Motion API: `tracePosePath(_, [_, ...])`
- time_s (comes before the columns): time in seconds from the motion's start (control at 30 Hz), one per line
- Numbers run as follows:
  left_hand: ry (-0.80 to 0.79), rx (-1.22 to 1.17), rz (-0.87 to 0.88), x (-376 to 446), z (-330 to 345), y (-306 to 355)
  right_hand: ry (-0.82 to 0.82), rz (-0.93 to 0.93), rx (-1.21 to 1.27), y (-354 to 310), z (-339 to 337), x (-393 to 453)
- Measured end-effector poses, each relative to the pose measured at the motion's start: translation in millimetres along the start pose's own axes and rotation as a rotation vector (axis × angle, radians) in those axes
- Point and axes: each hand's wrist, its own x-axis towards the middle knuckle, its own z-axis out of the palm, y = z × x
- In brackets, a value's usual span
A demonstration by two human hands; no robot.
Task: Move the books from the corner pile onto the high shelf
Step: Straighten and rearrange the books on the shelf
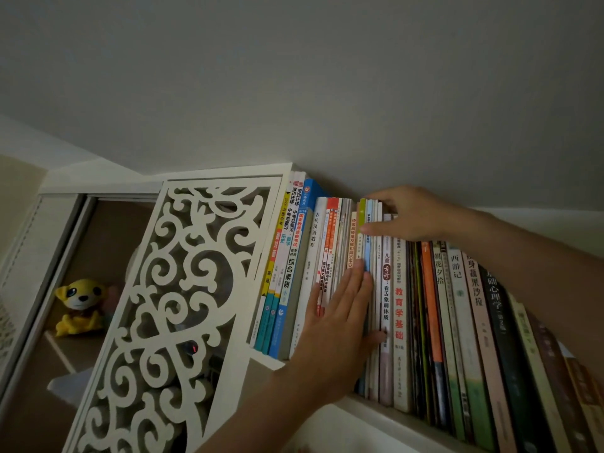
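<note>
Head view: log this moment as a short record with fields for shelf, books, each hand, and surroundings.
shelf: white high shelf just under the ceiling, beside a white carved scrollwork panel
books: row of upright, mixed-colour paperback books, spines outward
left hand: left hand flat, fingers straight, pressing on the spines near the middle of the row
right hand: right hand reaching over the book tops, thumb on a thin green and pale blue book
surroundings: yellow plush toy in the open compartment to the left
</note>
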Motion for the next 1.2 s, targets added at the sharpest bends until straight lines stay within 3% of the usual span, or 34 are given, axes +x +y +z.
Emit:
tracePosePath(0.13, [0.158, -0.251, -0.062, 4, -16, -1, -0.014, -0.004, -0.038, 3, -3, 1])
tracePosePath(0.23, [0.319, -0.193, -0.088, 31, -31, -11, -0.012, -0.013, -0.071, 2, -6, 0])
tracePosePath(0.37, [0.297, -0.026, -0.139, 75, -41, -21, 0.013, -0.012, -0.096, 3, -6, -2])
tracePosePath(0.67, [0.26, 0.048, -0.132, 98, -42, -32, 0.052, -0.001, -0.034, 8, -4, 0])
tracePosePath(1.2, [0.22, -0.06, -0.123, 107, -53, -35, 0.097, -0.013, -0.04, 11, -2, 0])
